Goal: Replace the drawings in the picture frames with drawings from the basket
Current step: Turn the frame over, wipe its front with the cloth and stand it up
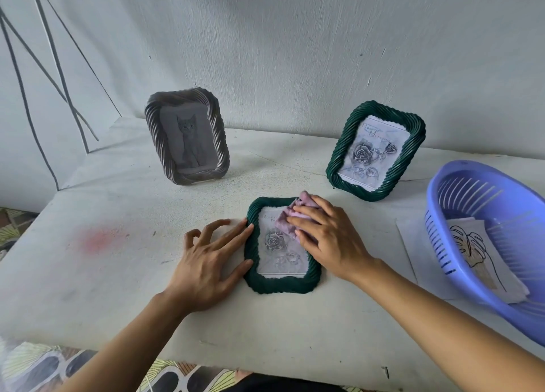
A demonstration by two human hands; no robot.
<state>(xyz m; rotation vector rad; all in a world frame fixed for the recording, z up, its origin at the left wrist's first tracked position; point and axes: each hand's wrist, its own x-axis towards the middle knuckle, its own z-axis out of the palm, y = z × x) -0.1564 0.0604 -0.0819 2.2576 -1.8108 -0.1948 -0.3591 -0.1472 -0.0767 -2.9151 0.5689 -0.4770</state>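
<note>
A dark green frame [281, 284] with a rose drawing lies flat on the white table [118, 273]. My right hand [327, 238] presses a pink cloth [287, 220] onto its glass with straight fingers. My left hand [206, 262] rests on the table, its fingertips touching the frame's left edge. A second green frame [376, 150] with a rose drawing stands at the back right. A grey frame [187, 135] with a cat drawing stands at the back left. The purple basket [442, 244] at the right holds a leaf line drawing [472, 244].
A sheet of white paper [410, 244] lies under the basket's left side. A grey wall rises right behind the standing frames. The table's near edge runs below my forearms, with patterned flooring beyond it.
</note>
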